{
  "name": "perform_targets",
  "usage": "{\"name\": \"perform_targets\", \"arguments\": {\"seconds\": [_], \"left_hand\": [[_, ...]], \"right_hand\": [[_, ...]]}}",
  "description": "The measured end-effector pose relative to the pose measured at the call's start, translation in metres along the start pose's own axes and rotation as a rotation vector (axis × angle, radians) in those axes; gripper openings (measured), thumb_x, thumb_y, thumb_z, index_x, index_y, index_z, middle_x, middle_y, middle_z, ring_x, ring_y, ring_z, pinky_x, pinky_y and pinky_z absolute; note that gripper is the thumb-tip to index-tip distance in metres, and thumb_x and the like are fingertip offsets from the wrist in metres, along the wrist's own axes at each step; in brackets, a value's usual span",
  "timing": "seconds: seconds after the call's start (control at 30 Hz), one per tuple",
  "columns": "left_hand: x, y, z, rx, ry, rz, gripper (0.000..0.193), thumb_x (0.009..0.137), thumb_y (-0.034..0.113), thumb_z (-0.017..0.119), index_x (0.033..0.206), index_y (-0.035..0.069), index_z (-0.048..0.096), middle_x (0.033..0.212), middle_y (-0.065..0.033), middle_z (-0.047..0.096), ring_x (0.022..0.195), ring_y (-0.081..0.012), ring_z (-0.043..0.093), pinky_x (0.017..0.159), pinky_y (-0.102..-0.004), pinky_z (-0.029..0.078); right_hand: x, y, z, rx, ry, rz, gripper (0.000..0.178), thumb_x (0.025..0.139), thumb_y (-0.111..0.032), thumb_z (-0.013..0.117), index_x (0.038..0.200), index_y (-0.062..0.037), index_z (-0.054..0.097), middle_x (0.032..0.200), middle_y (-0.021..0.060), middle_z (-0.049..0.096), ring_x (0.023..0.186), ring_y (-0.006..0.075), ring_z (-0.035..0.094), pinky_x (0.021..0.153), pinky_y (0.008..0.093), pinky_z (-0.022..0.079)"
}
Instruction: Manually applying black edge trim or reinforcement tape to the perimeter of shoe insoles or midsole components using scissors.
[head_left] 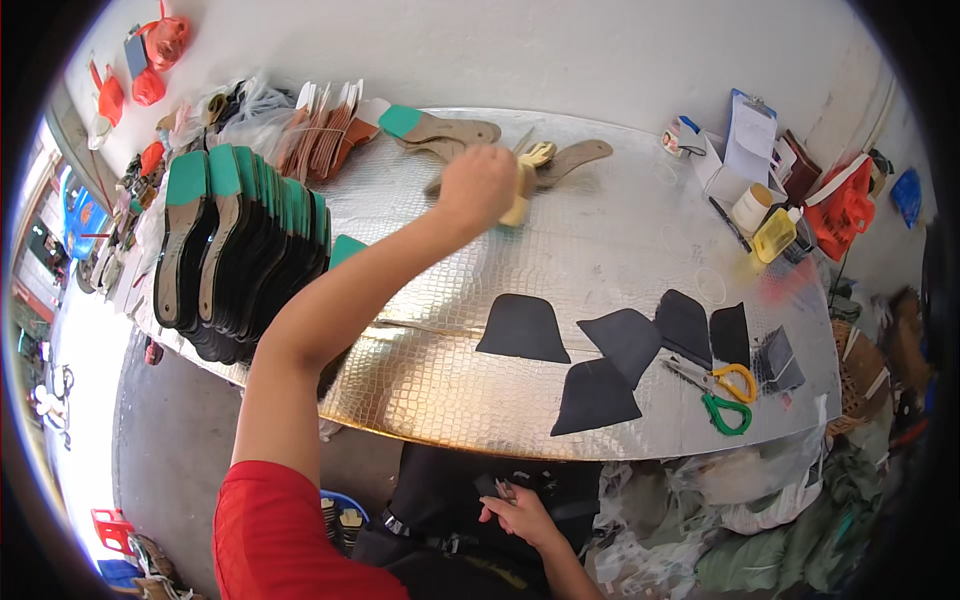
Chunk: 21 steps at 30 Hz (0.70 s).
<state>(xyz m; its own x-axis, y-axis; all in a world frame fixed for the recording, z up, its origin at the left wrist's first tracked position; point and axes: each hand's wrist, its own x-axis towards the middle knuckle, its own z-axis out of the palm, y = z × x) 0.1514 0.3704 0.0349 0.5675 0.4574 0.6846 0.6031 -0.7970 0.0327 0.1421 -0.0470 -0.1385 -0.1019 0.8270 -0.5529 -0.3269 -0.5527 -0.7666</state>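
Observation:
My left hand (478,187), on the bare arm with a red sleeve, is a fist over the far middle of the table. A pale yellow object (522,195) shows at its fingers, seemingly gripped; its kind is unclear. Beside and behind the fist lie grey-brown shaped pieces (573,160), one with a green end (401,122). Low in front of the table's near edge, my right hand (521,513) is closed with fingers and thumb together. A small dark piece (487,486) appears at its fingertips, too small to name.
A tall stack of green-tipped pieces (240,250) stands at the left of the silvery table (430,385). Behind it is a banded brown bundle (320,140). Several black cut pieces (524,328) and scissors (733,400) lie at right, near a clipboard (749,140) and yellow bottle (775,236).

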Motion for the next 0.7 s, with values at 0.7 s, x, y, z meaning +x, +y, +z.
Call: {"name": "perform_targets", "arguments": {"seconds": [0.7], "left_hand": [[-0.037, 0.014, -0.063, -0.193, -0.053, -0.068, 0.022, 0.084, 0.018, 0.068, 0.1, 0.006, 0.057, 0.088, -0.0155, 0.066, 0.088, -0.0348, 0.063, 0.075, -0.0404, 0.05]], "right_hand": [[-0.062, -0.03, 0.015, 0.002, 0.181, -0.186, 0.019, 0.091, -0.018, 0.065, 0.1, -0.0026, 0.071, 0.073, -0.0025, 0.067, 0.05, 0.0002, 0.041, 0.044, 0.0186, 0.032]]}}
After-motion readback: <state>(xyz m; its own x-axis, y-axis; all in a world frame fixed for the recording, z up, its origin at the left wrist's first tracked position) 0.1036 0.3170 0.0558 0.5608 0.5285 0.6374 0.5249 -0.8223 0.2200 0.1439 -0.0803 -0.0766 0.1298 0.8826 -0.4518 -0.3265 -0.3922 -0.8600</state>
